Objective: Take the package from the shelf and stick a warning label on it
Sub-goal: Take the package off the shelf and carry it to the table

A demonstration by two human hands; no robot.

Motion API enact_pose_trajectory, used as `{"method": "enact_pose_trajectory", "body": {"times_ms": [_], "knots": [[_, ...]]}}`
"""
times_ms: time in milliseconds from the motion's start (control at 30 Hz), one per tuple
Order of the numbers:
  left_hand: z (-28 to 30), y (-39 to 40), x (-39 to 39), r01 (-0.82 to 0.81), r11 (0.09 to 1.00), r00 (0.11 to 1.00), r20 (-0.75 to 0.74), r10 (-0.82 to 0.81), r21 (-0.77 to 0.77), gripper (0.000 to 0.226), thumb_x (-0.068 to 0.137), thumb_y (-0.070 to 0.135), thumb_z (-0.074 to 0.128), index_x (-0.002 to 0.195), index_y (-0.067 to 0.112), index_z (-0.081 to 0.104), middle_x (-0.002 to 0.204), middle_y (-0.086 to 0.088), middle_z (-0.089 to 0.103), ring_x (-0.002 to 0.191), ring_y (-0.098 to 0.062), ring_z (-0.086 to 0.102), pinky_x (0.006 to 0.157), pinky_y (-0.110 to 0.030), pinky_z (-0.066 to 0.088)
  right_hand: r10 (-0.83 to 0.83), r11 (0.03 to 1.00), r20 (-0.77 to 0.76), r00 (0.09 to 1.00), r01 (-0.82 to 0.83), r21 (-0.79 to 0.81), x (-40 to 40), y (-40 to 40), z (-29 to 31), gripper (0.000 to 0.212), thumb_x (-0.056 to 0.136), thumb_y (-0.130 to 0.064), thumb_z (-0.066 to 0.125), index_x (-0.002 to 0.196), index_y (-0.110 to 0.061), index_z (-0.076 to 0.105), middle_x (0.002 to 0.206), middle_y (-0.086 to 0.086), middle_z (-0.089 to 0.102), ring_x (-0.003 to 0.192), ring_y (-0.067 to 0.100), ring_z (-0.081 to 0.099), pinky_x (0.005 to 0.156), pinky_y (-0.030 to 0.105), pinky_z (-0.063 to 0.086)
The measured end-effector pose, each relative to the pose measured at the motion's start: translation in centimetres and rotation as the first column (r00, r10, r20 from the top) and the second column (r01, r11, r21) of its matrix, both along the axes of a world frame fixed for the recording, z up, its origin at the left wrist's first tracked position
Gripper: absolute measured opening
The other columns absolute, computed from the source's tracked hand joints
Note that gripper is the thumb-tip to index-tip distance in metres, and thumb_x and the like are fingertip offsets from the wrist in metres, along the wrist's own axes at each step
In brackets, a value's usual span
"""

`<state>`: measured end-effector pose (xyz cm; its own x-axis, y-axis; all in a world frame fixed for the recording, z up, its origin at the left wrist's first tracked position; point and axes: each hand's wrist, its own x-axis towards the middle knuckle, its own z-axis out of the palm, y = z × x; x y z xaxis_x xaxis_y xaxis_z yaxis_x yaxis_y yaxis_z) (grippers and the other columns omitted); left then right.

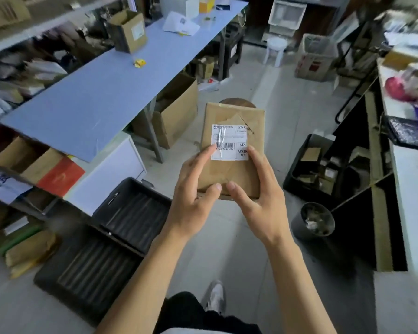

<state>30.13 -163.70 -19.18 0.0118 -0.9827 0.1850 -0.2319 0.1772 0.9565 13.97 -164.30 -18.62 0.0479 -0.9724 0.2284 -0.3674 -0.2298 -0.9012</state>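
Note:
A flat brown cardboard package [234, 116] with a white barcode shipping label [229, 142] is held up in front of me over the floor. My left hand [196, 189] grips its lower left edge, forefinger resting on the barcode. Its lower right edge sits in my right hand [258, 191], thumb on the front face. A small yellow sticker [139, 63] lies on the blue table [87, 97] to the left; I cannot tell whether it is the warning label.
An open cardboard box [128, 31] and white papers [181, 25] sit on the blue table. Black trays [106, 237] lie on the floor at left, a black crate [321, 165] and a round bin [313, 220] at right. Shelving flanks both sides.

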Motion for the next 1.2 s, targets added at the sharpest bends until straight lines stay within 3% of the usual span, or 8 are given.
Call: {"method": "enact_pose_trajectory", "body": {"times_ms": [100,300,433,567,733,933,1033,1200], "knots": [[0.2,-5.4,-1.1,-0.009,1.0,1.0,0.004,0.009,-0.011,0.065,0.088,0.017,0.054,0.148,0.039,0.039,0.149,0.006,0.041,0.141,-0.012,0.041,0.108,-0.044,0.048,0.017,1.0,0.021,1.0,-0.017,0.004,-1.1,-5.5,0.4,0.07,0.084,-0.046,0.068,0.146,-0.041,0.037,0.154,-0.014,0.04,0.142,0.008,0.038,0.111,0.039,0.043],[-0.8,-16.2,-1.4,-0.058,0.998,0.998,-0.034,0.058,-0.013,0.065,0.087,0.016,0.054,0.147,0.039,0.04,0.15,0.007,0.04,0.141,-0.011,0.041,0.107,-0.045,0.049,0.056,0.998,0.041,0.998,-0.057,0.023,-1.1,-17.0,-0.1,0.069,0.082,-0.042,0.069,0.144,-0.044,0.039,0.151,-0.017,0.041,0.137,0.001,0.042,0.107,0.027,0.044],[-1.2,-24.8,-0.6,-0.113,0.994,0.99,-0.083,0.112,-0.011,0.065,0.088,0.014,0.055,0.145,0.042,0.042,0.15,0.007,0.04,0.141,-0.011,0.042,0.104,-0.043,0.052,0.108,0.993,0.018,0.994,-0.109,0.036,0.0,-26.7,-0.6,0.07,0.081,-0.048,0.067,0.143,-0.05,0.036,0.154,-0.016,0.039,0.144,0.008,0.034,0.113,0.043,0.04],[-1.1,-34.2,1.9,-0.166,0.986,0.982,-0.097,0.164,-0.01,0.065,0.086,0.013,0.055,0.144,0.041,0.044,0.149,0.003,0.043,0.14,-0.012,0.044,0.103,-0.042,0.053,0.145,0.989,-0.011,0.989,-0.144,0.033,2.6,-36.6,-0.1,0.07,0.081,-0.045,0.069,0.143,-0.05,0.036,0.154,-0.014,0.04,0.146,0.011,0.034,0.113,0.046,0.039],[-0.7,-44.7,5.1,-0.238,0.971,0.966,-0.111,0.233,-0.035,0.066,0.085,0.013,0.056,0.143,0.042,0.045,0.152,0.003,0.039,0.141,-0.014,0.041,0.101,-0.04,0.054,0.212,0.977,-0.008,0.977,-0.212,0.032,5.7,-48.1,0.8,0.07,0.081,-0.041,0.071,0.142,-0.049,0.038,0.148,-0.017,0.045,0.135,-0.001,0.043,0.108,0.026,0.042],[-0.3,-53.1,7.8,-0.346,0.938,0.928,-0.154,0.339,-0.019,0.067,0.083,0.006,0.057,0.142,0.037,0.049,0.149,0.004,0.046,0.136,-0.011,0.048,0.099,-0.035,0.055,0.313,0.948,0.001,0.95,-0.313,0.059,9.2,-58.2,0.4,0.07,0.08,-0.045,0.068,0.142,-0.051,0.036,0.152,-0.011,0.043,0.143,0.01,0.038,0.112,0.044,0.041],[-0.6,-57.4,9.0,-0.444,0.896,0.885,-0.17,0.434,-0.024,0.067,0.081,0.005,0.057,0.138,0.04,0.051,0.147,0.006,0.049,0.136,-0.012,0.049,0.104,-0.034,0.051,0.385,0.921,0.006,0.923,-0.385,0.061,11.3,-63.6,0.2,0.071,0.079,-0.048,0.067,0.143,-0.049,0.036,0.155,-0.011,0.04,0.147,0.01,0.031,0.115,0.044,0.037],[-0.5,-65.2,11.9,-0.57,0.821,0.816,-0.118,0.566,0.0,0.064,0.078,0.021,0.057,0.138,0.042,0.052,0.146,0.011,0.05,0.138,-0.016,0.048,0.107,-0.047,0.048,0.477,0.877,0.042,0.878,-0.479,0.037,15.1,-72.6,-0.1,0.07,0.081,-0.042,0.069,0.143,-0.044,0.038,0.152,-0.013,0.043,0.143,0.009,0.037,0.112,0.043,0.041]]}}
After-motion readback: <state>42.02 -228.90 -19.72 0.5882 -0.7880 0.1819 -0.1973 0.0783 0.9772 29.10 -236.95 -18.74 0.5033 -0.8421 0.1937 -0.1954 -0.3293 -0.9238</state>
